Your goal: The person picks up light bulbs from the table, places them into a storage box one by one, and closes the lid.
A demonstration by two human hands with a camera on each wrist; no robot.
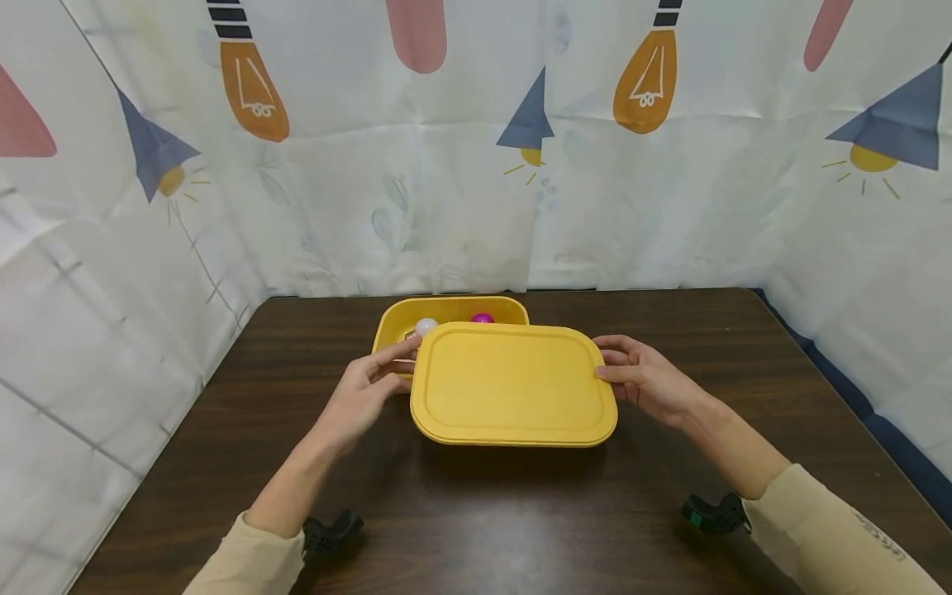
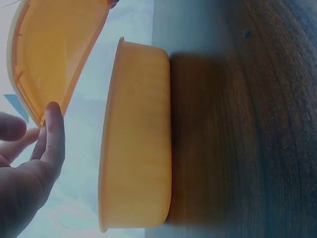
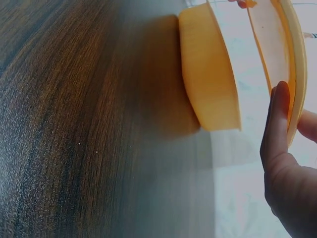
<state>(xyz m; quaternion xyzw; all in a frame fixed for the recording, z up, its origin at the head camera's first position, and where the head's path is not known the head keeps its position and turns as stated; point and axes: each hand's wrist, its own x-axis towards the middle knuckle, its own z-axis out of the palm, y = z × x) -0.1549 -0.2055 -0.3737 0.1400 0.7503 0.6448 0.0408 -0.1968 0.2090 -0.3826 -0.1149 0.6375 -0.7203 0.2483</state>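
Note:
A yellow lid (image 1: 513, 384) is held up in the air, its flat top facing the head camera. My left hand (image 1: 372, 376) holds it at the left edge, with a fingertip (image 2: 53, 110) against the underside in the left wrist view. At the opposite edge my right hand (image 1: 647, 376) pinches the rim between thumb and fingers. Behind the lid, a yellow tub (image 1: 449, 307) stands on the table, partly covered by the lid from above. A white ball (image 1: 426, 326) and a magenta ball (image 1: 483, 318) show inside; the rest of its contents is hidden.
The dark wood-grain table (image 1: 506, 529) spreads under both arms. A patterned white curtain (image 1: 461, 207) hangs along its back and sides. Black straps sit on both wrists.

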